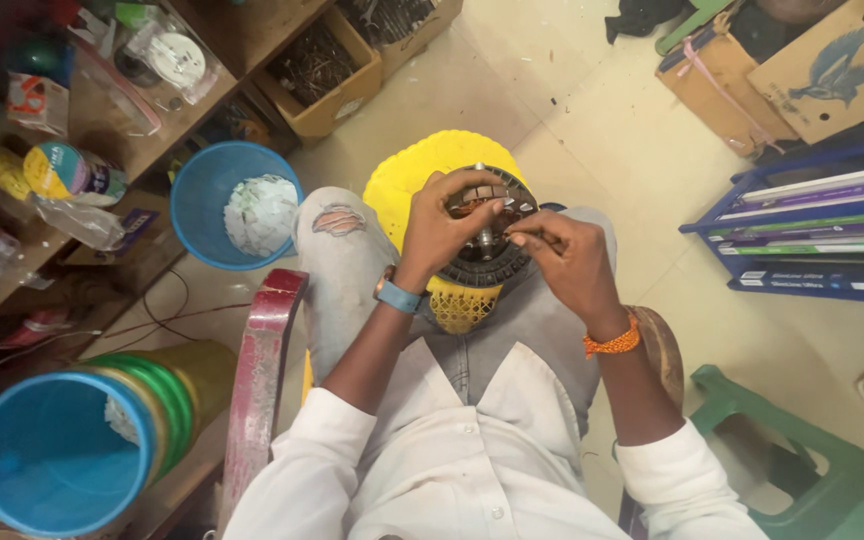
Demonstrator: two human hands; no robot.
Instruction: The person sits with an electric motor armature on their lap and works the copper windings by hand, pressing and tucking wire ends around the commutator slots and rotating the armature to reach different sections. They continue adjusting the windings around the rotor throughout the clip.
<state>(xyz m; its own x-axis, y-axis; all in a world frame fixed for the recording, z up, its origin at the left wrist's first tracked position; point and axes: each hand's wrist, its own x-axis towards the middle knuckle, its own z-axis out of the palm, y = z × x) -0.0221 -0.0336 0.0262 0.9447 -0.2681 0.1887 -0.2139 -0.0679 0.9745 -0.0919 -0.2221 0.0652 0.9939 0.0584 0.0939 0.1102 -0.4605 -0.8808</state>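
Floor of pale tile [592, 130] spreads under a yellow plastic stool [422, 170]; on it, between the knees, lies a round black motor stator with copper windings [482, 262], axis upright. Left hand [442, 235] clasps its near rim; right hand [567, 255] pinches something thin at its centre, just beside.

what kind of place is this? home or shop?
Looks like a small repair workshop, probably electrical. The left hand and right hand work on a round motor winding core resting on a yellow stool; cardboard boxes of metal parts and cluttered wooden shelves stand close by.
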